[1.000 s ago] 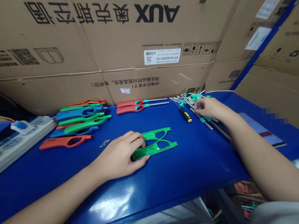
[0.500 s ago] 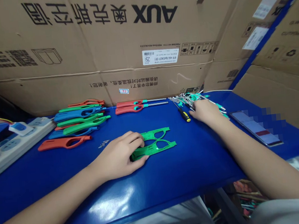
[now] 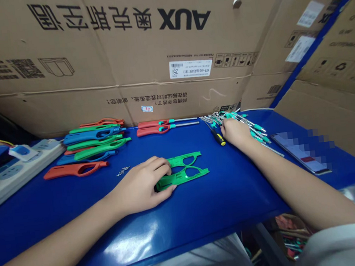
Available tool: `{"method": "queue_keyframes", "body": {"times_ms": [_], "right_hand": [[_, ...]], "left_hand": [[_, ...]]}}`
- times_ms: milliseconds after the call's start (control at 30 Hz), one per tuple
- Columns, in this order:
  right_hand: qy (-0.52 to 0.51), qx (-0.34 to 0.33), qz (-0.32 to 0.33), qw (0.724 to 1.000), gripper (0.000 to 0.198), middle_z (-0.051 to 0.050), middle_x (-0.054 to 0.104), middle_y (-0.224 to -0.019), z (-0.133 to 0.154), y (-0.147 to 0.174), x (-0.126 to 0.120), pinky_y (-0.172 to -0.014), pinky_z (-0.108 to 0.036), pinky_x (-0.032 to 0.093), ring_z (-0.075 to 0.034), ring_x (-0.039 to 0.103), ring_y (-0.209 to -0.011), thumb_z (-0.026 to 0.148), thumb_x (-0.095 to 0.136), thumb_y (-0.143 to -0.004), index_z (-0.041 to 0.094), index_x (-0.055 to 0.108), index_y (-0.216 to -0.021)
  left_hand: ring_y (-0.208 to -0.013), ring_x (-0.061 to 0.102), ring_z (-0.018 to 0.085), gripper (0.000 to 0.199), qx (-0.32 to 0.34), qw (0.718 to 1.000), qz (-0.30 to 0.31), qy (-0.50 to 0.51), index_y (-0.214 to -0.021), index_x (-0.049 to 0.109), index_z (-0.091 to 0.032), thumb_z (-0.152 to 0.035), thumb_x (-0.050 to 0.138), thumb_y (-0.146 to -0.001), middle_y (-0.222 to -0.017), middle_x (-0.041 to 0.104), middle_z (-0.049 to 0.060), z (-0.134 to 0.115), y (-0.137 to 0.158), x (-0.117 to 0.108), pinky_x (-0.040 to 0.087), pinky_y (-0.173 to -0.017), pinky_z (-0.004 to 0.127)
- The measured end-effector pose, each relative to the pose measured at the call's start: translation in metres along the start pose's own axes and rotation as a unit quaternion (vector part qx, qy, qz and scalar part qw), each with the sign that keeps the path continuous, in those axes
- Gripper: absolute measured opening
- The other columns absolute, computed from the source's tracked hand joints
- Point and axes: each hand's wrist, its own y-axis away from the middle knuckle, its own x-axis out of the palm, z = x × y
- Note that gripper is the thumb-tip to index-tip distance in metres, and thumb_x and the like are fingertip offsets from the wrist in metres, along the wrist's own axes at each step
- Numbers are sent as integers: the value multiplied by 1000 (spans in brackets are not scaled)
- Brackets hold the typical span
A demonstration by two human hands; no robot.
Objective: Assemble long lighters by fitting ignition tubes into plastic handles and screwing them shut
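Note:
My left hand (image 3: pixel 146 183) is closed over the rear ends of two green lighter casing halves (image 3: pixel 190 174), which lie side by side on the table with their trigger loops pointing right. At the back right, my right hand (image 3: pixel 235 132) reaches into a pile of metal lighter tubes with teal parts (image 3: pixel 255 127). Its fingers are curled down and mostly hidden, so what they grip cannot be made out. A screwdriver (image 3: pixel 219 138) with a black and yellow handle lies just left of that hand. Small screws (image 3: pixel 123 171) lie beyond my left wrist.
Red, green and blue lighter casings (image 3: pixel 94 138) are stacked at the back left, near a white power strip (image 3: pixel 18 170). Two red lighters with tubes (image 3: pixel 154 129) lie at the back centre. A phone (image 3: pixel 301 153) rests on the right. Cardboard (image 3: pixel 138 73) walls the back.
My right hand has shifted slightly left within the pile, and a thin metal tube now shows beyond the wrist on the right. My left hand and the green halves have stayed put.

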Motion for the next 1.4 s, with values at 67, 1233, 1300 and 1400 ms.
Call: {"method": "queue_keyframes", "body": {"times_ms": [67, 1233, 1300, 1400], "right_hand": [[-9, 4, -8, 1000, 32, -23, 71, -116, -3, 0, -2, -81, -39, 51, -35, 69, -106, 26, 41, -99, 12, 67, -112], [-705, -112, -83, 695, 43, 0, 60, -77, -18, 10, -36, -37, -20, 25, -6, 35, -44, 56, 79, -77, 24, 51, -84], [-711, -132, -97, 684, 38, -2, 65, -83, -16, 13, -38, -36, -20, 24, -6, 36, -45, 53, 76, -80, 24, 51, -85], [-715, -160, -132, 668, 35, -4, 69, -88, -14, 17, -43, -36, -21, 23, -7, 36, -46, 51, 74, -83, 25, 52, -87]], "left_hand": [[-104, 61, 26, 22, -1, 1000, 1, 1, -103, 62, -19, -39, 57, -95, -108, 65, 8, 1, 0, 1, 52, -82, 37], [-102, 62, 25, 24, 5, 1000, 20, -6, -104, 62, -18, -40, 56, -95, -110, 65, 8, 6, 3, -4, 51, -84, 37], [-102, 61, 25, 23, 6, 1000, 30, -3, -103, 62, -18, -39, 56, -95, -110, 64, 8, 8, 4, -6, 51, -86, 37], [-102, 61, 25, 23, 6, 999, 39, -1, -103, 62, -19, -39, 56, -95, -110, 64, 8, 10, 3, -8, 52, -86, 38]]}}
